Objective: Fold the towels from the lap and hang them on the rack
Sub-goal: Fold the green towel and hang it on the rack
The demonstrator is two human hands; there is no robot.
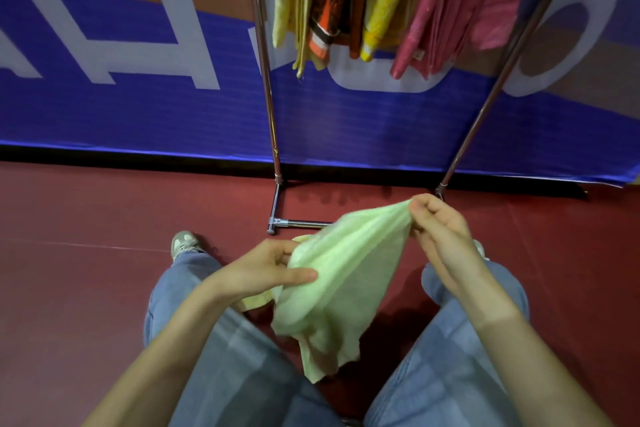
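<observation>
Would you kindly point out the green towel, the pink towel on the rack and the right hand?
green towel (332, 281), head view, middle of the cloth.
pink towel (446, 7), head view, its hanging folds.
right hand (441, 229), head view, middle of the hand, pinching the green towel.

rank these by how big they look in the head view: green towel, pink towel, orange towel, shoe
1. green towel and pink towel: close, unranked; green is nearer, pink is cropped at the top
2. orange towel, also cropped
3. shoe
</observation>
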